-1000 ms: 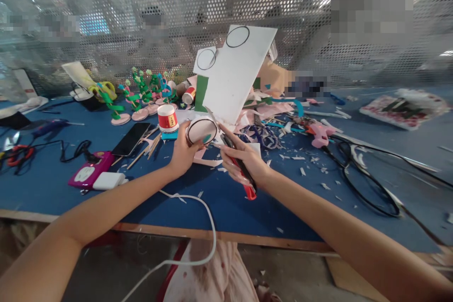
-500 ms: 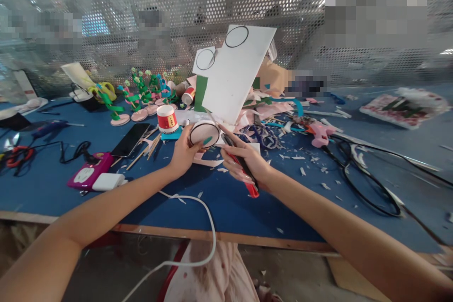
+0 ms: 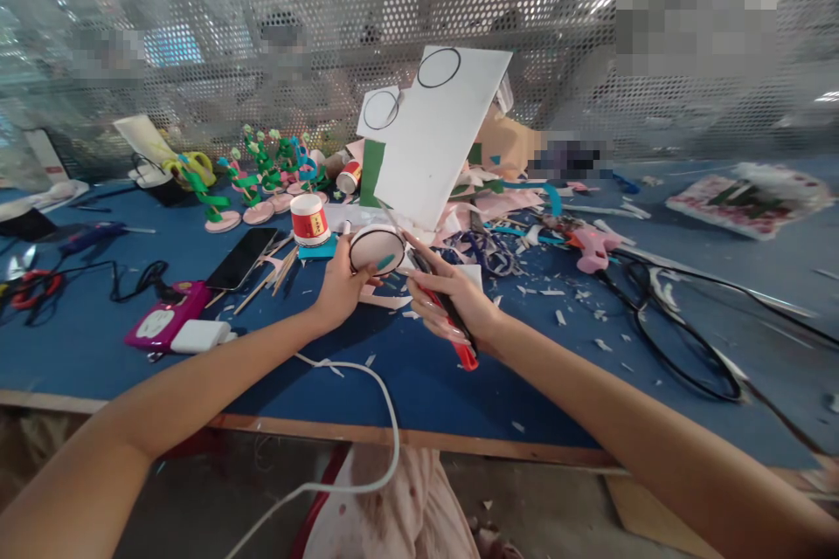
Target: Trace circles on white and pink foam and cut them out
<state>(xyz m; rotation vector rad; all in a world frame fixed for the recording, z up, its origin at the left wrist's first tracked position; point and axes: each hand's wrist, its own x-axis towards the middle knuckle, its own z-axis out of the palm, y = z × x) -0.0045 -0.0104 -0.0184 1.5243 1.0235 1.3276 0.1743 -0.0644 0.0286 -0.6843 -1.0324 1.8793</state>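
My left hand (image 3: 339,284) grips a white round disc (image 3: 373,246) with a black line around its rim, the thumb with its green nail lying on its face. Closed around a red-and-black cutting tool (image 3: 464,353) is my right hand (image 3: 455,301). A thin pointed blade reaches from it past the disc's upper right edge; the fingers hide too much to tell a knife from scissors. Behind the hands a large white sheet (image 3: 436,131) with a drawn black circle leans upright, beside a smaller circled white piece (image 3: 378,112). A red-and-white paper cup (image 3: 308,220) stands left of the disc.
Green spiral ornaments (image 3: 247,183) on pink bases stand at back left. A phone (image 3: 242,258), a magenta device (image 3: 167,316) and orange-handled scissors (image 3: 36,288) lie left. White scraps and a pink glue gun (image 3: 595,246) with a black cord lie right. A white cable (image 3: 386,402) crosses the table edge.
The disc in my left hand has shifted slightly left and tilted. My right hand and the cutting tool have moved a little left with it. Everything else stays put.
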